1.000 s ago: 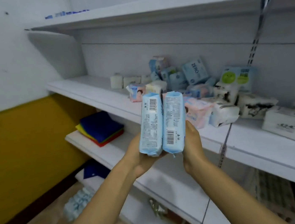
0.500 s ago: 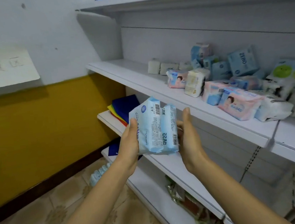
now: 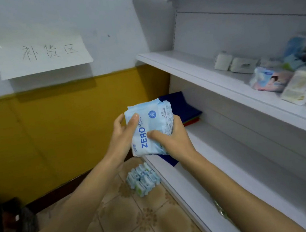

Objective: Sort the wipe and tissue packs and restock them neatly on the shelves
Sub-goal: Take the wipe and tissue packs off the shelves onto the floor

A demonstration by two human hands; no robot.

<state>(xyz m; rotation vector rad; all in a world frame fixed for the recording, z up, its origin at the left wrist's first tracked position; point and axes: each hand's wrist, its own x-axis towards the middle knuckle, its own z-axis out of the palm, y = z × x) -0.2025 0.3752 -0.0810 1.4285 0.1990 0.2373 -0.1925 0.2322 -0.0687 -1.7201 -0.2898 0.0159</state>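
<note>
Packs [image 3: 148,128] upright, long axis vertical; fingers [image 3: 117,121] of left hand [image 3: 121,139], right hand [image 3: 172,140] curled round them

Blue wipe packs [image 3: 149,127]: soft plastic wrap, crinkly, a bit shiny. White shelves [image 3: 186,65]: smooth, prob. painted metal. Wall sign [image 3: 42,52]: thin matt paper. Floor tiles [image 3: 123,225]: smooth, slight shine. Folded cloths [image 3: 182,105]: matt.

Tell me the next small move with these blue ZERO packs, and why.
Probably set the blue ZERO packs down on the bare stretch of the middle shelf, right of the folded cloths. The left hand and right hand hold them just in front of that shelf.
</note>
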